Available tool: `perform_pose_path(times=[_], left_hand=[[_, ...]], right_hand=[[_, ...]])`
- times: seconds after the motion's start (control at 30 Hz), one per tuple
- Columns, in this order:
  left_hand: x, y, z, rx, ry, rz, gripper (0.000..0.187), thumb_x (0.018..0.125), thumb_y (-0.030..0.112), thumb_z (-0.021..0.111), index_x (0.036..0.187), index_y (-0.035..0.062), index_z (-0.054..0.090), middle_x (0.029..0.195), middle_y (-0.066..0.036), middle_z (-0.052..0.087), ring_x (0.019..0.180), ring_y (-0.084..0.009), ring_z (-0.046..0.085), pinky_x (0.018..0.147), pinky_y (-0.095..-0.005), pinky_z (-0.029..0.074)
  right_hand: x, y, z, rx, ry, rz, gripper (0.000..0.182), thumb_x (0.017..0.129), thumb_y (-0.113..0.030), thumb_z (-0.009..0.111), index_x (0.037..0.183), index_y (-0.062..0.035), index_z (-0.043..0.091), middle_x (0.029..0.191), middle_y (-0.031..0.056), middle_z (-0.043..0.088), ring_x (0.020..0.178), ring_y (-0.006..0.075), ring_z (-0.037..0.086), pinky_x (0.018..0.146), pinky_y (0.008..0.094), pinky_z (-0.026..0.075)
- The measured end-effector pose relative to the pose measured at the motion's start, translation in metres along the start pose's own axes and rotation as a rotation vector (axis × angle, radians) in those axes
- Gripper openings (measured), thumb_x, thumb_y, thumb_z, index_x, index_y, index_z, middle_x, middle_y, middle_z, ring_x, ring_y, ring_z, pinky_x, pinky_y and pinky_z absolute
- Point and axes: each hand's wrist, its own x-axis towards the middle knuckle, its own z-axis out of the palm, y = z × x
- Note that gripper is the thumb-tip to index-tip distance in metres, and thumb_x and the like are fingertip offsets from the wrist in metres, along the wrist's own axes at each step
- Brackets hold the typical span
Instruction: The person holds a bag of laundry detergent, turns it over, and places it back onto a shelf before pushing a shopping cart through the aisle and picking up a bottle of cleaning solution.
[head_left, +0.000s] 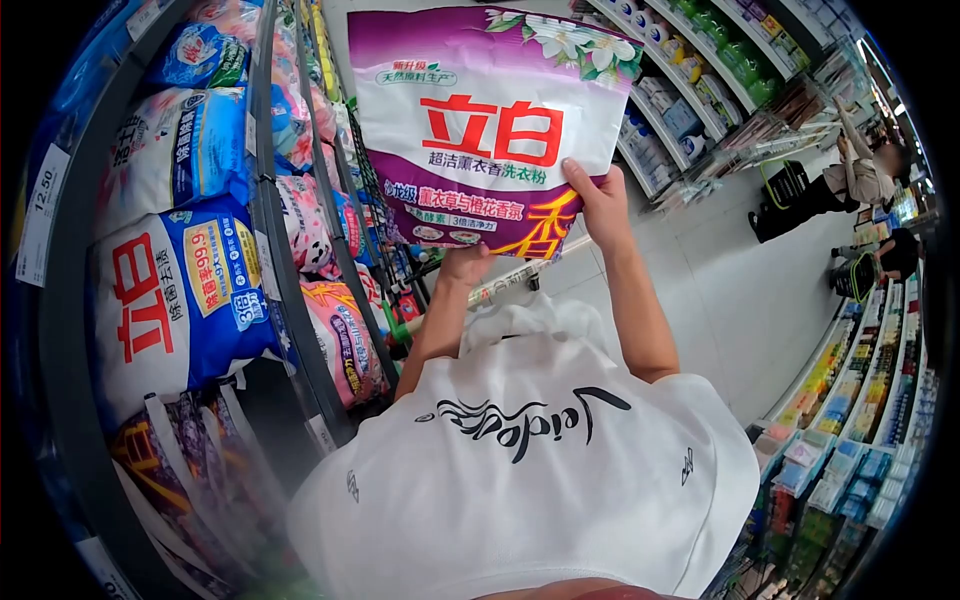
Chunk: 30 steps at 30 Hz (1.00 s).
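A purple and white bag of laundry powder (490, 110), with large red characters and white flowers at its top corner, is held up in front of me, its printed face toward me. My left hand (467, 263) grips the lower edge, with most of its fingers hidden behind the bag. Around the lower right side is my right hand (603, 205), its thumb on the front and the other fingers out of sight behind. Both forearms reach forward from my white shirt (540, 470).
Close on my left, a dark shelf rack (275, 190) carries several detergent bags, including a blue and white one (180, 300) and a pink one (340, 335). Stocked shelves (700, 70) stand beyond. Two people, one in a light top (858, 175), are across the tiled floor (700, 290).
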Motion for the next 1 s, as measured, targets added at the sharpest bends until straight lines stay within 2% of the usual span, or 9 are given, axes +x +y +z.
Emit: perform_pose_path(times=[0.13,0.27,0.37,0.43,0.5,0.57,0.63,0.73,1.0], left_hand=[[0.003,-0.002,0.001,-0.037,-0.031,0.031,0.072,0.063,0.012,0.084,0.127,0.0082,0.051,0.126,-0.006,0.057,0.116,-0.0236,0.055,0.098,-0.0383,0.046],[0.002,-0.003,0.011,-0.054,-0.018,0.042,0.075,0.061,0.003,0.082,0.128,0.0119,0.049,0.122,-0.003,0.057,0.114,-0.022,0.055,0.097,-0.0374,0.046],[0.004,-0.006,-0.003,-0.057,-0.026,0.077,0.073,0.063,0.003,0.082,0.128,0.0129,0.049,0.118,-0.003,0.059,0.11,-0.0205,0.056,0.095,-0.0379,0.046],[0.003,0.005,0.014,-0.024,-0.081,0.066,0.073,0.065,0.002,0.08,0.129,0.0134,0.047,0.119,-0.003,0.058,0.108,-0.0206,0.057,0.094,-0.038,0.047],[0.002,0.001,0.013,0.082,-0.106,0.155,0.059,0.077,0.015,0.075,0.129,0.0122,0.048,0.122,-0.003,0.056,0.111,-0.0229,0.055,0.097,-0.0411,0.045],[0.003,-0.01,-0.003,0.064,-0.066,0.127,0.048,0.087,0.027,0.065,0.129,0.0113,0.048,0.123,-0.005,0.056,0.114,-0.0231,0.053,0.099,-0.0408,0.043],[0.009,-0.007,-0.014,-0.064,0.098,-0.007,0.044,0.091,0.032,0.058,0.129,0.0108,0.048,0.125,-0.005,0.055,0.116,-0.0234,0.051,0.1,-0.0405,0.041],[0.002,-0.003,-0.006,-0.112,-0.118,0.065,0.041,0.091,0.029,0.058,0.127,0.011,0.049,0.125,-0.005,0.054,0.116,-0.0221,0.051,0.097,-0.0389,0.044],[-0.006,-0.009,-0.01,-0.012,-0.025,0.029,0.069,0.065,0.011,0.082,0.128,0.0122,0.051,0.123,-0.004,0.058,0.114,-0.0231,0.055,0.096,-0.0395,0.046]], right_hand=[[-0.022,-0.014,0.008,-0.248,-0.161,-0.444,0.018,0.086,-0.008,0.066,0.1,0.0032,0.065,0.093,0.0065,0.069,0.08,0.0119,0.063,0.072,0.0262,0.05],[-0.021,-0.026,0.0,-0.213,-0.168,-0.188,0.019,0.083,-0.004,0.068,0.1,0.0029,0.065,0.091,0.0052,0.069,0.084,0.0139,0.063,0.076,0.0293,0.05],[-0.027,-0.03,-0.001,-0.298,-0.231,-0.497,0.017,0.084,-0.005,0.067,0.099,0.0025,0.066,0.087,0.0052,0.069,0.08,0.0124,0.063,0.073,0.0287,0.051],[-0.029,-0.036,0.0,-0.183,-0.206,-0.336,0.022,0.082,-0.003,0.068,0.102,0.0019,0.064,0.094,0.0052,0.067,0.085,0.0116,0.061,0.075,0.0288,0.05],[-0.021,-0.031,-0.012,-0.143,-0.227,-0.128,0.03,0.079,-0.001,0.07,0.107,0.0019,0.061,0.103,0.0057,0.064,0.092,0.0129,0.06,0.082,0.0305,0.048],[-0.024,-0.024,-0.011,-0.212,-0.204,-0.366,0.023,0.085,-0.009,0.067,0.104,0.003,0.063,0.099,0.005,0.066,0.09,0.011,0.06,0.078,0.0285,0.049],[-0.032,-0.03,-0.006,-0.018,-0.196,-0.303,0.026,0.085,-0.011,0.067,0.106,0.0027,0.062,0.102,0.0048,0.065,0.092,0.0115,0.059,0.08,0.0287,0.048],[-0.022,-0.032,-0.005,-0.028,-0.092,-0.072,0.031,0.083,-0.012,0.068,0.11,0.002,0.06,0.105,0.0055,0.063,0.097,0.0127,0.057,0.083,0.0295,0.047],[-0.027,-0.027,0.026,-0.054,-0.087,-0.339,0.039,0.082,-0.017,0.068,0.115,0.0029,0.056,0.103,0.0062,0.063,0.092,0.0124,0.058,0.081,0.0284,0.047]])
